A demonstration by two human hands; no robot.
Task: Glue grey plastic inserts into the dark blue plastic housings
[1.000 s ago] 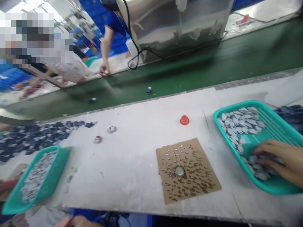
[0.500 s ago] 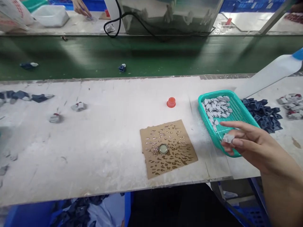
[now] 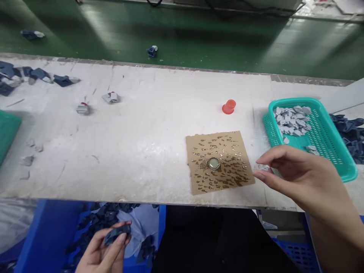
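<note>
Inspection found a white work bench point(image 3: 148, 159) running along a green conveyor belt point(image 3: 182, 38), with a blue bin point(image 3: 47, 235) below its near edge. On the bench stood a teal mesh tray point(image 3: 334, 151), its grey pieces point(image 3: 291, 120) banked at one end and much of its floor bare. A heap of dark navy pieces point(image 3: 351, 132) lay beyond the tray and more filled the bin, so much stock appeared outstanding. A kraft cardboard sheet point(image 3: 218, 184), spotted with glue-like marks, carried a bottle cap point(image 3: 214, 163); an orange-red cap point(image 3: 229, 106) stood nearby. The right hand point(image 3: 301, 178) was half open, fingers curved and apart, just beside the sheet, around a small grey piece point(image 3: 263, 167) that it could not be confirmed to grip. The left hand point(image 3: 104, 252), over the bin, pinched a dark navy piece point(image 3: 117, 234) between thumb and fingers.
</note>
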